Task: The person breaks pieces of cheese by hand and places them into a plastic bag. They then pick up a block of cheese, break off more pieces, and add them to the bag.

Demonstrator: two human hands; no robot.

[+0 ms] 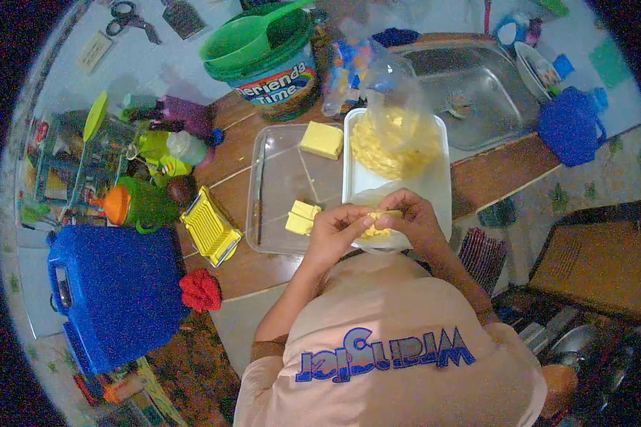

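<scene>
My left hand (337, 231) and my right hand (416, 219) meet over the near end of a white tray (347, 171). Between them, their fingertips pinch the top of a small clear plastic bag (384, 245) with some yellow pieces inside. A pile of yellow shreds, which look like grated cheese (384, 153), lies in the tray's far part. Another clear plastic bag (400, 107) rests over that pile. Left of the tray is a clear plastic container (274, 178) holding a large yellow block (322, 139) and smaller cut blocks (303, 217), near my left hand.
A yellow slicer-like rack (211, 229) and a red cloth (201, 290) lie left. Behind stands a labelled bucket (274, 85) with a green strainer (238, 43). A metal sink (477, 78) is back right, beside a blue pitcher (571, 127). A blue jug (121, 292) stands left.
</scene>
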